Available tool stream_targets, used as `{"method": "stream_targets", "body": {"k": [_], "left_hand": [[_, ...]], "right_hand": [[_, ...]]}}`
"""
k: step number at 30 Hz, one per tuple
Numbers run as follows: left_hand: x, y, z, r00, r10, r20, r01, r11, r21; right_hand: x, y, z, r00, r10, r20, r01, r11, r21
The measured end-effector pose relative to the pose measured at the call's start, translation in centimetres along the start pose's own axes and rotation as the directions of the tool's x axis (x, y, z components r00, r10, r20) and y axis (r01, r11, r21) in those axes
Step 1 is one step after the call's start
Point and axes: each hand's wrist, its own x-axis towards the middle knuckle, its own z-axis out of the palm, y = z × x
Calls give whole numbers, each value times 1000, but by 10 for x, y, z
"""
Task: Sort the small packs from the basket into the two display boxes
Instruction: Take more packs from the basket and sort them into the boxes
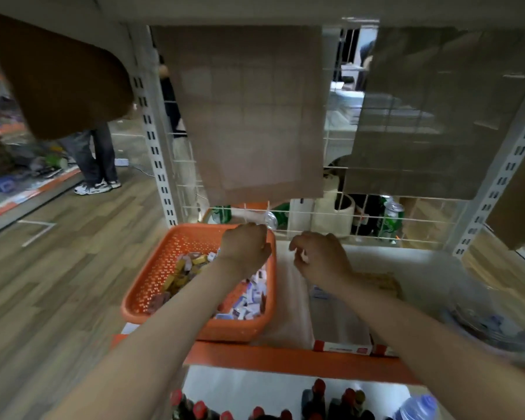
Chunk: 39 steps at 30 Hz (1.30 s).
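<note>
An orange perforated plastic basket [164, 268] of small gold and white-blue packs [252, 295] sits by the shelf's orange front edge [255, 356]. A white wire grid [315, 213] stands close at 12 o'clock. The left hand [246, 247] hangs over the basket's 1 o'clock corner. The right hand [322, 259] is above a red-and-white cardboard display box [343, 347]. Both hands' fingers are curled, and I cannot tell if either holds anything.

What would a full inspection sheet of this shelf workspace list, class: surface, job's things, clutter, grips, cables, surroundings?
Surface: shelf with orange front edge.
Job's things: orange basket holding gold and white small packs; display box to its right, blurred.
Clutter: green cans at the back.
Grips: left hand over the basket, right hand beside it, fingers curled; hold unclear.
Cables: cable on the floor.
Surroundings: person standing at left; bottles below.
</note>
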Motion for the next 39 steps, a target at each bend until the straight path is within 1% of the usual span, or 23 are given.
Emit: {"method": "stream_targets", "body": {"k": [2,4,6,8,11,14,18,20,23,28,30,34,39], "left_hand": [[-5,-26,-5,999,-44,-9,44,999,11],[-10,-47,-9,998,-69,-12,69,998,16],[-14,-64,-10,996,-88,-14,88,996,9],[-17,-78,-11,993,-120,-16,120,993,14],[-21,-96,-10,989,-144,-32,145,989,40],[-28,-112,-6,989,-140,-49,142,989,33],[-37,-130,3,987,-161,0,161,986,42],[-40,-140,9,985,-170,12,170,985,43],[-42,-149,15,985,-169,23,168,985,47],[-41,-152,20,986,-166,8,165,986,35],[-39,-153,23,986,-167,1,167,986,16],[-38,-152,25,988,-155,2,155,988,-4],[-41,-152,26,987,-160,14,160,987,-4]], "right_hand": [[11,-22,10,998,-60,31,59,998,33],[22,-41,24,987,-117,111,117,993,9],[32,-57,35,971,-134,198,140,990,-18],[42,-69,46,952,-129,279,137,991,-10],[54,-86,60,903,-121,412,113,993,44],[61,-100,78,863,-112,493,52,990,134],[60,-120,101,788,-146,598,32,980,197],[58,-129,109,761,-179,624,41,973,229],[58,-137,115,742,-204,638,57,968,244],[62,-138,116,699,-250,670,73,957,281],[61,-139,118,698,-231,678,55,961,271],[62,-141,123,715,-175,677,-36,958,285],[66,-141,122,691,-138,709,-106,952,288]]}}
